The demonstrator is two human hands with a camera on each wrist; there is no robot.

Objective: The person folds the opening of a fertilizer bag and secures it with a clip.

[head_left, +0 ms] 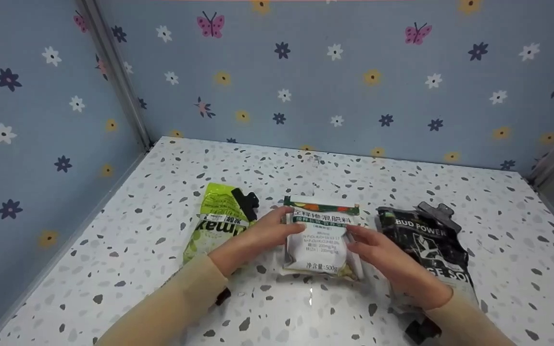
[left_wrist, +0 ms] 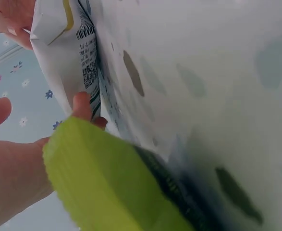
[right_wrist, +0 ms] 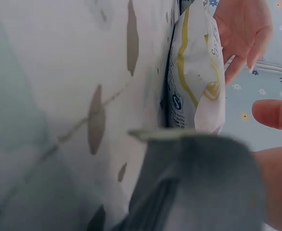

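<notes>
A white fertilizer packet (head_left: 318, 250), printed with a 500g label, lies between both hands in the middle of the table. My left hand (head_left: 267, 233) is at its left edge, fingers along the side and thumb over the front. On the opposite edge, the fingertips of my right hand (head_left: 383, 254) meet the packet's side. Both wrist views show the thumbs raised away from the white packet (left_wrist: 66, 57). Left of it lies a lime-green bag (head_left: 217, 226), partly covered by my left arm. A black soil bag (head_left: 423, 235) lies to the right, partly behind my right hand and wrist.
A black clip (head_left: 246, 203) grips the green bag's top corner, and a dark clip (head_left: 440, 216) sits on the black bag's top. Another dark clip (head_left: 422, 330) shows below the black bag. Patterned blue panels (head_left: 306, 72) bound the speckled table (head_left: 267, 168) behind and at the sides.
</notes>
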